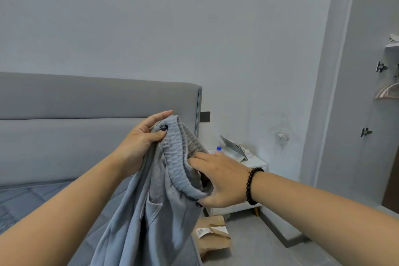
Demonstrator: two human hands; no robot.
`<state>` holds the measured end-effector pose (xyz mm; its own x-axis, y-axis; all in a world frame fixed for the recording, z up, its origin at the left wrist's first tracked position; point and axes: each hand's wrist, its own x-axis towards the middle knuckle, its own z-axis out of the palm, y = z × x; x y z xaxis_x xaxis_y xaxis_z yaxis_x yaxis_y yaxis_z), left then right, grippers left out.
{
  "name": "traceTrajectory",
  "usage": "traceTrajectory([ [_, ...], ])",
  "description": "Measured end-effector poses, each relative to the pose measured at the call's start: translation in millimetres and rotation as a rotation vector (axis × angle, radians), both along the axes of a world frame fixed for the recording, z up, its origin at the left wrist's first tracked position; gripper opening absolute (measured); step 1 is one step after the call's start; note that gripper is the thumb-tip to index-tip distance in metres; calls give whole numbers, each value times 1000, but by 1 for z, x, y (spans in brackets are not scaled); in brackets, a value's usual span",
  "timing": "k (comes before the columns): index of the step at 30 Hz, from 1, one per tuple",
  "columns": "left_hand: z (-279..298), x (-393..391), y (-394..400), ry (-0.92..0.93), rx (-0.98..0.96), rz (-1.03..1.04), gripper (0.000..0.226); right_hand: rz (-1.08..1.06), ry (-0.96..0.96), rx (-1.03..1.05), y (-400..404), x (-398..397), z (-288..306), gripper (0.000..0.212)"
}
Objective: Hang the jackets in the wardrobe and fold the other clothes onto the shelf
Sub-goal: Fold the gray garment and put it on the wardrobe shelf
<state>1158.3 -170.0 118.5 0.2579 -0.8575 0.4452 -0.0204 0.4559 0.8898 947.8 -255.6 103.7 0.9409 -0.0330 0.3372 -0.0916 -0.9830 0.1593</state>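
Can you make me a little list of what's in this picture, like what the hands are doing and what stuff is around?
held item: grey pants, hanging down over the bed
left hand: grip on the ribbed waistband, up high
right hand: grip on the waistband, lower down
wrist: black bead bracelet on the right
behind: grey bed headboard
beside bed: white nightstand with bottle
floor: brown paper bag
far right: open wardrobe with hangers

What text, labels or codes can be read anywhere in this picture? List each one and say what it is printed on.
No text is legible.
White shipping label on the brown paper parcel on the floor: dark code-like print, too small and blurred to read.
Blue-capped plastic bottle on the white bedside table: no label visible.
Grey ribbed-waistband trousers held by left hand and right hand: no print visible.
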Motion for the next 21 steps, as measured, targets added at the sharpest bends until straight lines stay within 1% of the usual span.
traceTrajectory([
  [2,-2,4,0,7,-14,14,45,-62,58,-27,0,0,4,43],
  [5,-6,17,3,96,-63,143,45,-200,105,101,-5,-6,20,48],
  [7,-12,28,8,146,-75,211,46,-269,101,123,-13,-15,33,47],
  [11,-20,28,8,111,-38,139,44,-381,176,-23,-20,-20,45,44],
  [13,-18,29,10,53,-30,89,42,-395,160,-46,-24,-23,53,39],
  [14,-16,32,14,-28,-9,71,41,-396,133,-3,-27,-26,58,37],
  [15,-15,37,18,-148,25,62,40,-386,112,83,-30,-29,64,36],
  [17,-13,46,26,-382,109,47,41,-353,155,375,-39,-31,72,32],
  [18,-13,52,28,-440,149,30,45,-350,182,564,-42,-30,72,27],
  [19,-13,57,28,-454,195,0,48,-351,195,705,-44,-27,70,24],
  [20,-13,62,28,-456,255,-45,51,-346,185,749,-47,-23,68,23],
  [21,-14,67,27,-485,327,-93,52,-343,156,729,-50,-16,65,24],
])
